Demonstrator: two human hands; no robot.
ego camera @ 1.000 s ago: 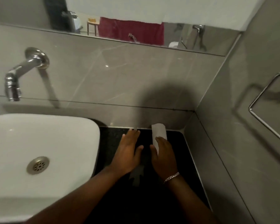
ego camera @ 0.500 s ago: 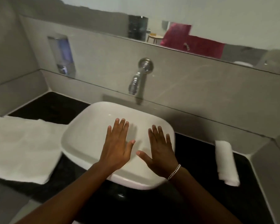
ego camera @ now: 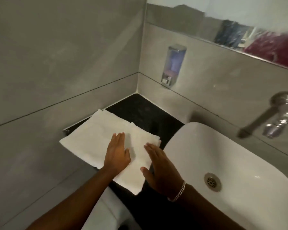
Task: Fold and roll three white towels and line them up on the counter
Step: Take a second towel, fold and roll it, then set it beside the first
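Note:
Flat white towels (ego camera: 93, 136) lie stacked on the black counter (ego camera: 140, 112) left of the basin, their edges overlapping. My left hand (ego camera: 117, 153) rests palm down on the top towel, fingers together and stretched out. My right hand (ego camera: 160, 170) hovers flat over the towels' right edge, fingers apart, holding nothing. The rolled towel on the right side of the counter is out of view.
A white basin (ego camera: 231, 156) with a metal drain (ego camera: 212, 181) fills the right side. A chrome tap (ego camera: 278, 117) sticks out of the grey tiled wall, and a soap dispenser (ego camera: 174, 65) hangs above the counter corner. Grey walls close in on the left and back.
My view and both hands swung left, from the rolled towel at the right corner, across the basin, to the flat towels on the left counter. My left hand now lies on them.

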